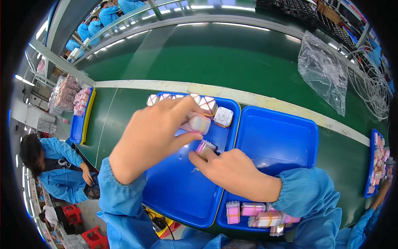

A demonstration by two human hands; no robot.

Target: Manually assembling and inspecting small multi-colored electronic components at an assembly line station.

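Centrally in the frame, the left hand (151, 130) has its grip clamped on a blurred, white-ended block (199, 124) above the left blue tray (176, 186). Just below, the right hand (234, 168) has its grip pinched together on a small pink-and-clear block (205, 148). White-ended blocks (208, 104) line that tray's upper edge; banded pink blocks (253, 208) lie at lower centre, beside the right sleeve (309, 191). The green counter (110, 124) extends underneath.

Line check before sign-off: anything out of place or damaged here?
Yes: a crumpled clear bag lies loose, far right, on the green surface, beside tangled cords; looks like stray packaging. No spill or damage visible.
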